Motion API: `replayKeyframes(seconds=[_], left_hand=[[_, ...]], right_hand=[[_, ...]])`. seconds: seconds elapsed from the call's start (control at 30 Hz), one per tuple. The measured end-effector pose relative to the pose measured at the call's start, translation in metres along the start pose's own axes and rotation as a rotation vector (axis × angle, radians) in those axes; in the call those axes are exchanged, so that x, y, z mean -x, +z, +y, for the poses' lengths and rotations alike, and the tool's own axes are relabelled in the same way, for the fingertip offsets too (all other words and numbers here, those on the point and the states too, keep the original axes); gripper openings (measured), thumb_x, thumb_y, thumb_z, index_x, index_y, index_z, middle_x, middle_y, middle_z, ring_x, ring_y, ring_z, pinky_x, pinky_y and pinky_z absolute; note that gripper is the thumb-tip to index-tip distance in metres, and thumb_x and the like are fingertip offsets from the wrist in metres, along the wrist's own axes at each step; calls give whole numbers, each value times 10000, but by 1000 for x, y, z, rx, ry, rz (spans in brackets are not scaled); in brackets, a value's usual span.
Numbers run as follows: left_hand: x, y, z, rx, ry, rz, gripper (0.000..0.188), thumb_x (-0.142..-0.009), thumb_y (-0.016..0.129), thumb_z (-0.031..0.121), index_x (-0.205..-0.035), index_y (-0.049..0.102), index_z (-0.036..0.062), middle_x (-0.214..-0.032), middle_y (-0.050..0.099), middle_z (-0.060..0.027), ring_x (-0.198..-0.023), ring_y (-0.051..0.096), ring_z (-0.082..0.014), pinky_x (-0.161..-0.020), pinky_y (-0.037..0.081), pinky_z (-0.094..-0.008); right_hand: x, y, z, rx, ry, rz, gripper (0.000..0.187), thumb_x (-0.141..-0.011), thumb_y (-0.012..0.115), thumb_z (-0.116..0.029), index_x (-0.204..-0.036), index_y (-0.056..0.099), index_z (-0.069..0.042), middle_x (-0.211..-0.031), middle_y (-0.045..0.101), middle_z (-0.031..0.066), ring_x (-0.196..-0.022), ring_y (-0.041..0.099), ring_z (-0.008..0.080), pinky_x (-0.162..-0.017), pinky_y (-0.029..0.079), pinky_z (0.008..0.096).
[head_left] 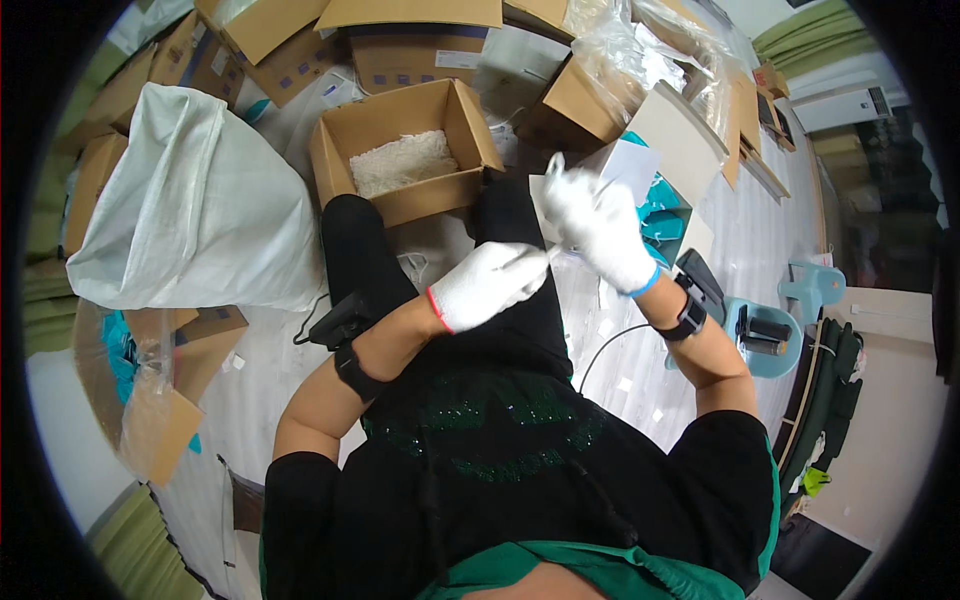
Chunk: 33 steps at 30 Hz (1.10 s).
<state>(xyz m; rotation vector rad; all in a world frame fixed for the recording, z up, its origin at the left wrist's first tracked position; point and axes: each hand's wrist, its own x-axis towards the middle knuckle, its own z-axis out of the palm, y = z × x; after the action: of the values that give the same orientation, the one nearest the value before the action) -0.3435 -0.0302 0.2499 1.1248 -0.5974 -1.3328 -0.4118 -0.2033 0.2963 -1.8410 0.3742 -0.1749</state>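
Both my hands wear white knitted gloves and are raised over my lap. My left hand (490,285), with a red cuff, has its fingers pressed together around a small white bit whose kind I cannot make out. Just to its right, my right hand (602,228), blue-cuffed and partly blurred, is closed with its fingers curled; something thin and white shows at its top, too smeared to name. An open cardboard box (335,150) stands in front of my knees, with a heap of small white pieces (405,162) inside.
A white box with teal packets (662,212) stands beside my right hand. To the left bulges a large white sack (195,215). More cardboard boxes (415,62) and clear plastic (610,50) crowd the far side. Blue stools (785,335) are at the right, and a cable (605,345) lies nearby.
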Motion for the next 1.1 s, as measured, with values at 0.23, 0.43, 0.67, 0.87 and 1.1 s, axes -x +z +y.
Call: replayKeyframes(seconds=[0.23,0.43,0.67,0.87,1.1], left_hand=[[36,-16,3,-283,-78,-145,248,-988,528,197,-824,614,31,-687,539,22,-649,467,-66,-621,413,-257],[45,-22,26,-444,-46,-284,232,-954,546,172,-791,592,13,-628,494,-47,-592,436,-92,-581,416,-285],[52,-78,33,-409,81,-118,234,-917,558,142,-728,514,12,-628,512,-80,-595,504,-143,-603,456,-327],[-15,-227,6,409,-119,614,112,-911,544,167,-811,566,120,-660,512,12,-544,448,-89,-474,368,-246],[-82,-368,-46,355,-171,960,597,-930,608,385,-1397,436,56,-1420,422,-176,-1328,414,-350,-1031,411,-523]], right_hand=[[21,-4,21,354,-437,-655,297,-946,606,-309,-729,627,-107,-639,588,108,-555,577,288,-540,478,346],[24,-3,-4,436,-600,-837,262,-918,587,-328,-740,601,-136,-622,545,97,-559,568,303,-512,447,399],[10,-48,-3,395,-329,-654,162,-899,633,-214,-909,679,-59,-774,663,120,-655,643,241,-591,505,331],[-50,-32,43,94,38,-217,276,-960,608,-254,-982,649,18,-820,585,45,-691,547,113,-638,465,258],[-193,66,116,237,-82,-122,273,-959,552,-290,-896,619,-33,-818,583,134,-739,593,285,-694,469,350]])
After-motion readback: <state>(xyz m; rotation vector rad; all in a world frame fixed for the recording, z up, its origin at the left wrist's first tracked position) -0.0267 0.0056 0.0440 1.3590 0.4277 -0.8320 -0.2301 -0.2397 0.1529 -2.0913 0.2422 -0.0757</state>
